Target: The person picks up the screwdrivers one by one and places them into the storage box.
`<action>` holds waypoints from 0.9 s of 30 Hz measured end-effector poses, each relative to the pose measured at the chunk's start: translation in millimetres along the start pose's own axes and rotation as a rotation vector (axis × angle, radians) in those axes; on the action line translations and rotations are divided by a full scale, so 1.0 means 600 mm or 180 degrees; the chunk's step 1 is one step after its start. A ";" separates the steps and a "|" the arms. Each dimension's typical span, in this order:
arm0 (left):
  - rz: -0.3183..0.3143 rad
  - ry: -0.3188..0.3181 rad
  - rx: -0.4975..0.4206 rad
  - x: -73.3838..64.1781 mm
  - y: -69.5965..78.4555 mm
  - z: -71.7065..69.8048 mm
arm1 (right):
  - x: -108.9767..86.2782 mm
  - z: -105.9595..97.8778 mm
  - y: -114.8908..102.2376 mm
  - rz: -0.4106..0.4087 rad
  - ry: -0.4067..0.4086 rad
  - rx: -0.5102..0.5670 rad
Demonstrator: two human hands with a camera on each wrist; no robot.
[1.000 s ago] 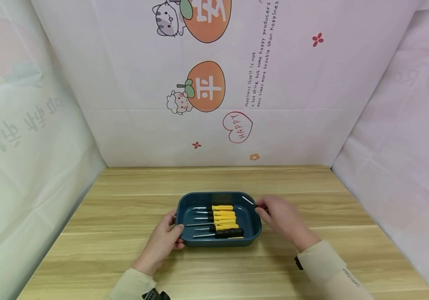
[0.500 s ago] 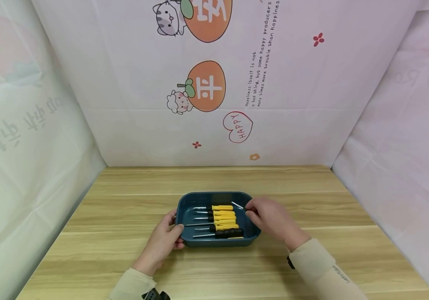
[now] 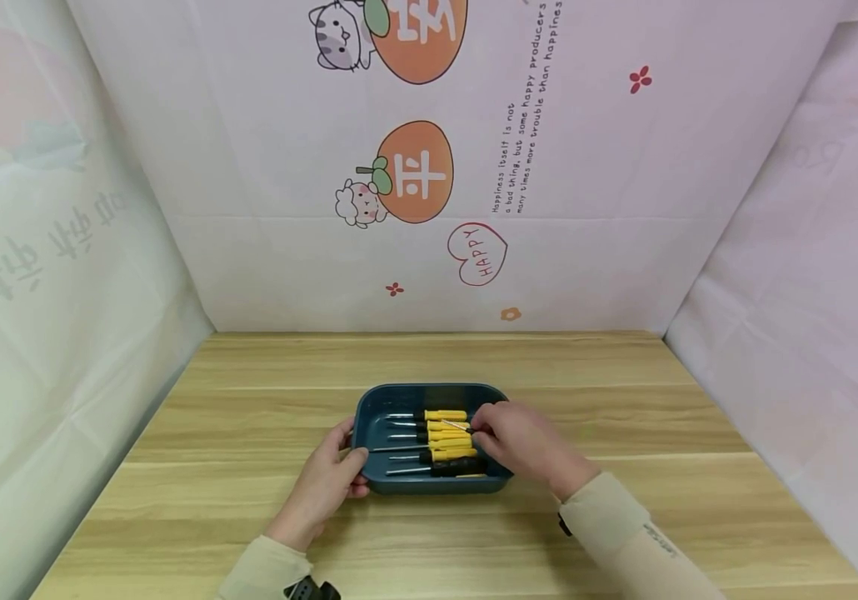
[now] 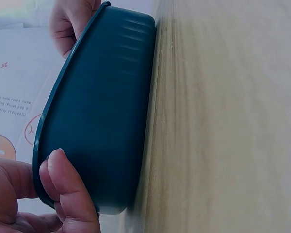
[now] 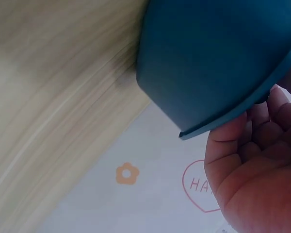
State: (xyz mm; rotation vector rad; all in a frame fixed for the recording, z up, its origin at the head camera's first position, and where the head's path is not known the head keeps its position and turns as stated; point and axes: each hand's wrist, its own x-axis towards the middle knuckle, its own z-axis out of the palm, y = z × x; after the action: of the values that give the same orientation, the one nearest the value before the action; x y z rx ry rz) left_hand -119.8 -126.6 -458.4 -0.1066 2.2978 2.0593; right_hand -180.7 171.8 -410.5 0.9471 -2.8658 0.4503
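Note:
A dark teal tray [image 3: 436,488] sits on the wooden table with a row of screwdrivers in it. Most have yellow and black handles [image 3: 447,415]; nearest the front lies one with a black handle [image 3: 459,467]. My left hand [image 3: 327,479] grips the tray's left end, thumb at the rim and fingers against the outer wall [image 4: 97,97]. Over the tray's right side, my right hand [image 3: 526,442] pinches a small screwdriver [image 3: 456,426]. Its thin metal shaft points left above the yellow handles, while its dark handle is mostly hidden by the fingers.
Wood-grain table [image 3: 249,392] surrounds the tray. A white printed sheet [image 3: 579,250] rises behind the table's back edge, and pale sheets hang on the left [image 3: 62,333] and right [image 3: 811,333].
My right hand has moved left and slightly toward me with the screwdriver, from the tray's right rim to above the yellow handles. The left hand and tray have stayed in place.

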 end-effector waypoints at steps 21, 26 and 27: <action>0.0002 -0.0002 0.0000 -0.001 0.002 -0.001 | 0.019 0.013 -0.027 -0.0040 -0.0572 0.0084; -0.0009 -0.0004 -0.0007 -0.001 0.002 -0.001 | 0.024 0.017 -0.030 -0.0038 -0.0679 0.0125; -0.0010 -0.0004 -0.0008 -0.001 0.002 -0.001 | 0.026 0.018 -0.030 -0.0034 -0.0712 0.0149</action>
State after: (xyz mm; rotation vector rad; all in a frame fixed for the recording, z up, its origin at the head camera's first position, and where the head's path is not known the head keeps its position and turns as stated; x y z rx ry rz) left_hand -119.3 -127.2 -456.9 -0.1089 2.2929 2.0601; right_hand -182.3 145.8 -413.3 1.0849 -3.0586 0.4379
